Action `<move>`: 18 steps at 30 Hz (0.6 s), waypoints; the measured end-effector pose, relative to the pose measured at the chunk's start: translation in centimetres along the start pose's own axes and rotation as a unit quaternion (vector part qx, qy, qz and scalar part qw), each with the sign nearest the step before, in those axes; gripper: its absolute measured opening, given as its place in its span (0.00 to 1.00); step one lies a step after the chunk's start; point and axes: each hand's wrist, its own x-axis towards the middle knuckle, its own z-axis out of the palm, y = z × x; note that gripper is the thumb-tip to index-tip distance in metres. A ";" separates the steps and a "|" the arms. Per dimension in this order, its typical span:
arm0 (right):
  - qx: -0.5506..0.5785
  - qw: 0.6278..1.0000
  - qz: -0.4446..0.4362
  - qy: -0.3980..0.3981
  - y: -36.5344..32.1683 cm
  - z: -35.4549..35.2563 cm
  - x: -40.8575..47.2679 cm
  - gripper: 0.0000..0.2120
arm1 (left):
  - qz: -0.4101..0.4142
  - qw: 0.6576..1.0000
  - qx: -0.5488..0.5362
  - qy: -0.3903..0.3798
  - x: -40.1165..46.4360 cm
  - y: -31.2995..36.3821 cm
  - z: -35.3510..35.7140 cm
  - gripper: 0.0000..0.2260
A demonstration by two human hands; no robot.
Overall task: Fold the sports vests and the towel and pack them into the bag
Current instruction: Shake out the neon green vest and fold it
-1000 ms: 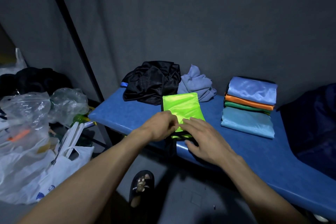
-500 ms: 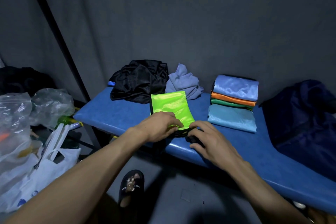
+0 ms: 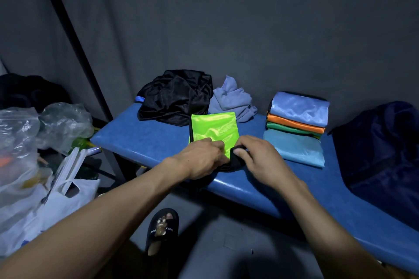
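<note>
A neon green vest with black trim lies partly folded on the blue bench. My left hand grips its near edge. My right hand pinches the black trim at the near right corner and lifts it a little. To the right sits a stack of folded vests, light blue, orange, green and teal. A crumpled black garment and a crumpled grey-blue towel lie at the back of the bench. A dark navy bag rests on the bench's right end.
Clear and white plastic bags with odds and ends stand on the floor at the left. A black slipper on a foot is below the bench. A dark pole leans along the grey wall.
My right hand has closed on the vest's black trim and raised it slightly. My left hand has stayed on the near edge. The view has shifted a little.
</note>
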 end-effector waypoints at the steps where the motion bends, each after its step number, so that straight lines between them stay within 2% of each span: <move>1: -0.012 0.999 0.038 -0.005 0.1 0.3 0.8 0.06 | 0.004 1.000 -0.001 -0.002 0.1 -0.1 0.0 0.09; 5: -0.020 0.985 0.168 -0.034 0.8 1.6 2.8 0.08 | 0.011 1.000 -0.006 -0.006 0.1 -0.4 0.2 0.08; 8: -0.015 0.980 0.198 -0.031 1.1 1.9 3.2 0.13 | 0.005 1.000 -0.022 -0.016 0.1 -0.4 0.1 0.10; 10: -0.037 0.981 0.185 -0.037 0.8 1.9 3.2 0.13 | 0.008 0.999 -0.032 -0.015 0.2 -0.5 0.1 0.11; 14: -0.087 0.989 0.103 -0.054 0.3 2.1 2.7 0.03 | 0.010 0.998 -0.057 -0.005 -0.1 -0.9 0.5 0.14; 18: -0.105 0.992 0.032 -0.070 0.3 1.5 1.6 0.11 | 0.006 0.991 -0.134 0.022 -1.1 -1.0 0.9 0.16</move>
